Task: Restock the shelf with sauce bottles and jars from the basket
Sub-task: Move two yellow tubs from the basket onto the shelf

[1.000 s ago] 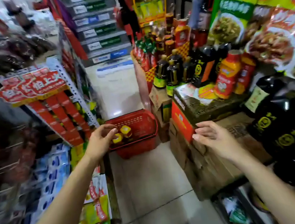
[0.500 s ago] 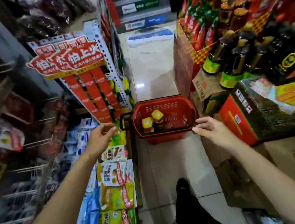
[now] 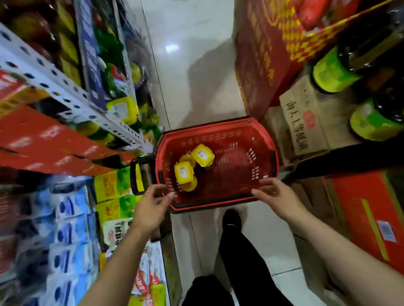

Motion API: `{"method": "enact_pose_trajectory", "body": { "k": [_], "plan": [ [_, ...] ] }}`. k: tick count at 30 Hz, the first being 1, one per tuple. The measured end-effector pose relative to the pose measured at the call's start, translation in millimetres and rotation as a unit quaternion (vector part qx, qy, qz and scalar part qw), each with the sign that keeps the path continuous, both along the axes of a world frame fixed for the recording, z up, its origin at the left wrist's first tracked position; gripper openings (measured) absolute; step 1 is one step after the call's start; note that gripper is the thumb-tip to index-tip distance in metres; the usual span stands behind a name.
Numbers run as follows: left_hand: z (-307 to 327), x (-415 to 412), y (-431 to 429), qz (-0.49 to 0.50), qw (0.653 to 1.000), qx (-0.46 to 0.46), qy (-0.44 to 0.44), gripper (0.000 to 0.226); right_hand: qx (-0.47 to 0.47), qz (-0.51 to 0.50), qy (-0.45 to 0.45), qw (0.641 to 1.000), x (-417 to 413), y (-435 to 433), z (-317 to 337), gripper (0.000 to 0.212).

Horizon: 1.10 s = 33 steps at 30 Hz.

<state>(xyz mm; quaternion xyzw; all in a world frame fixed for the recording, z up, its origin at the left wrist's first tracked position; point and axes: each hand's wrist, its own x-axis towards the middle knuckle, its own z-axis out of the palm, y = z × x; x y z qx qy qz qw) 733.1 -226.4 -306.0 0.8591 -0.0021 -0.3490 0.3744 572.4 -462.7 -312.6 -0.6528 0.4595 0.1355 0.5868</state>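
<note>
A red plastic basket [image 3: 249, 192] sits on the aisle floor in front of my feet. Inside it, toward the left, stand jars with yellow lids: one near me [image 3: 184, 172], one farther back [image 3: 203, 154], a third partly hidden between them. My left hand [image 3: 151, 207] hovers at the basket's near left corner, fingers loosely spread and holding nothing. My right hand [image 3: 274, 194] reaches the near right rim, fingers relaxed and empty. Whether either hand touches the rim is unclear.
Shelves of bagged goods [image 3: 71, 240] line the left. On the right stand dark sauce bottles with green labels [image 3: 370, 122], cardboard boxes [image 3: 303, 120] and a red carton [image 3: 373, 228]. My legs in black trousers [image 3: 240, 262] stand on the tiled floor [image 3: 195, 64].
My view has tilted down and come closer to the basket. Both hands have dropped from mid-air to the basket's near rim. The jars have stayed put.
</note>
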Motion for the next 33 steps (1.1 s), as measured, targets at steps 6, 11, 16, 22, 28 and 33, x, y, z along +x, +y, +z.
{"method": "enact_pose_trajectory", "body": {
  "k": [6,11,16,22,28,33],
  "plan": [
    [-150,35,-37,0.088,0.992,-0.01,0.091,0.034,0.012,0.033,0.033,0.999,65,-15,-134,0.029],
    [-286,60,-57,0.126,0.991,0.013,0.035,0.067,-0.025,0.026,-0.011,0.999,117,-15,-262,0.046],
    [-367,69,-64,0.12,0.991,0.053,-0.028,0.116,-0.17,0.126,-0.069,0.975,167,1,-347,0.078],
    [-405,74,-67,0.078,0.991,0.087,-0.066,0.112,-0.175,0.143,-0.108,0.968,202,18,-393,0.096],
    [-398,76,-65,0.105,0.988,0.095,-0.056,0.113,-0.194,0.144,-0.114,0.964,202,10,-394,0.087],
    [-368,77,-66,0.099,0.991,0.083,-0.041,0.109,-0.192,0.135,-0.097,0.967,184,1,-369,0.085]
  ]
}}
